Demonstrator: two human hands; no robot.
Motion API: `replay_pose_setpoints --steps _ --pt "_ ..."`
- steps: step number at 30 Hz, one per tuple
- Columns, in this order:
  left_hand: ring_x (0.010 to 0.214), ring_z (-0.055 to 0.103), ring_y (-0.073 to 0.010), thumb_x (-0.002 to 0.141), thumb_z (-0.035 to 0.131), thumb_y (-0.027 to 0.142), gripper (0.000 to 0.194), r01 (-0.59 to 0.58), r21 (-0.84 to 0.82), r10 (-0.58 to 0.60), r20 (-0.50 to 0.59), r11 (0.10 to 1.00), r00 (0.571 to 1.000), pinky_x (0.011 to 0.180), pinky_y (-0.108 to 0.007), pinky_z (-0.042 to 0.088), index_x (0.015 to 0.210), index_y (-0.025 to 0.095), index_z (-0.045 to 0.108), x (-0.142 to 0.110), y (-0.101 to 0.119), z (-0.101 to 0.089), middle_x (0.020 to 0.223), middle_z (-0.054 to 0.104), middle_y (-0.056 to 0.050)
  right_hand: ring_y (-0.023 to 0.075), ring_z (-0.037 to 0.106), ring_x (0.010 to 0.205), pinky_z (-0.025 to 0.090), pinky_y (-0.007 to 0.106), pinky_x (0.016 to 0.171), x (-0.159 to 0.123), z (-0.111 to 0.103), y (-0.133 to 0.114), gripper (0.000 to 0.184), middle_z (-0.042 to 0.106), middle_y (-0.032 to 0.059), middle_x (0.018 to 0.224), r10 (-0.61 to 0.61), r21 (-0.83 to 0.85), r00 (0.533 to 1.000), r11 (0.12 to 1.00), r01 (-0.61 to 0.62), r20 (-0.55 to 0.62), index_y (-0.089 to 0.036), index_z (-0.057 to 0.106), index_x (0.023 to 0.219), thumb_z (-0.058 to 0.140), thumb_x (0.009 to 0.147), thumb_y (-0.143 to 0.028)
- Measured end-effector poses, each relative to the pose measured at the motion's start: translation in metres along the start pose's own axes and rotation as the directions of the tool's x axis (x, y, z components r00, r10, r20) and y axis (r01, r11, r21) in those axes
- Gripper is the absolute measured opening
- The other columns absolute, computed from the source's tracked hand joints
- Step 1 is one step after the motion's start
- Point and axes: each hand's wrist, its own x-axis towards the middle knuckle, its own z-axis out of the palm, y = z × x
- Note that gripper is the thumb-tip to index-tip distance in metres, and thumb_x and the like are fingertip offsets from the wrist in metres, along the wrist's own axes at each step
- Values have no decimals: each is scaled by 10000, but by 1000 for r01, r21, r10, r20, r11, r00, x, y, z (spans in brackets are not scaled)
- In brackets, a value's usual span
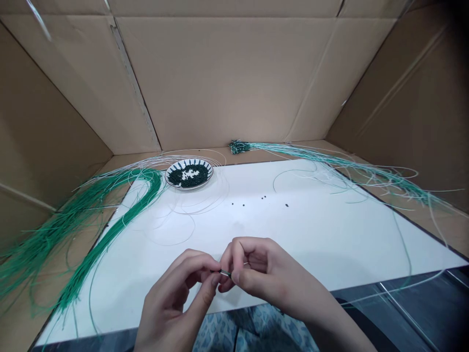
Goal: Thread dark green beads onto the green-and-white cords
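Note:
My left hand [175, 302] and my right hand [262, 271] meet low in the middle of the view. Their fingertips pinch a small dark green bead [225, 273] on a thin pale strand, and the fingers hide most of it. Behind them lies a white board [311, 234] with several loose dark beads [264, 197] on it. A white plate [189, 174] holds a heap of dark green and white beads. Long green and white strands [110, 239] curve across the left, and another bundle [240, 146] runs off to the right.
Brown cardboard walls [220, 73] enclose the board at the back and both sides. Loose strands trail over the board's edges and the cardboard floor. Patterned blue cloth [252, 332] and a dark surface lie below the board's near edge.

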Motion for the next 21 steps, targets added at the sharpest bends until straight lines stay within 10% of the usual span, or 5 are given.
replay_pose_setpoints --steps 21 --pt "813 666 -123 894 637 79 253 -171 322 228 -150 931 962 748 -160 529 914 328 678 -5 -2 11 861 693 66 186 582 754 488 391 794 1 8 10 202 653 43 846 -77 -42 985 997 71 -157 -204 522 653 696 704 -291"
